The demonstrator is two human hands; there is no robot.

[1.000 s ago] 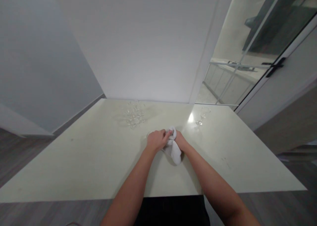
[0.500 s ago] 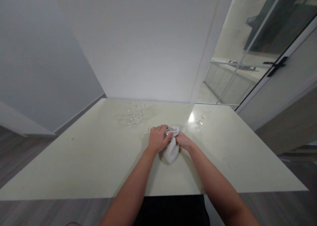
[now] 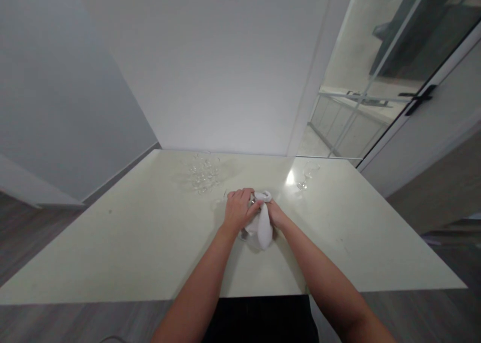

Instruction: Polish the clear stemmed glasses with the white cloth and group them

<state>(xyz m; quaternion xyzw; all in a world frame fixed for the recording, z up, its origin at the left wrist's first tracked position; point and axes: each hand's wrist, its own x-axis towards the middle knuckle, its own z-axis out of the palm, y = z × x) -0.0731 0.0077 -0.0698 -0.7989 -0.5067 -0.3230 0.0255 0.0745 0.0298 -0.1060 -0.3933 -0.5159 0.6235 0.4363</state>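
Observation:
My left hand (image 3: 239, 209) is closed around a clear glass (image 3: 226, 194). Only a thin edge of the glass shows past my fingers, plus a shiny bit near the thumb; the rest is hidden. A white cloth (image 3: 264, 228) is bunched against the glass, its loose end hanging toward me. From the right, my right hand (image 3: 277, 215) grips the cloth, its fingers mostly covered by the folds. Both hands meet over the middle of the pale table (image 3: 150, 243).
Several clear glasses (image 3: 205, 173) stand grouped at the back left of the table. Toward the back right is another clear stemmed glass (image 3: 303, 183). A white wall (image 3: 225, 82) rises behind the table, and a glass-paned door with a black handle (image 3: 421, 100) is at the right.
The cloth has shifted in my right hand, and its hanging end has swung slightly to the right. My left hand stays nearly where it was, still around the glass.

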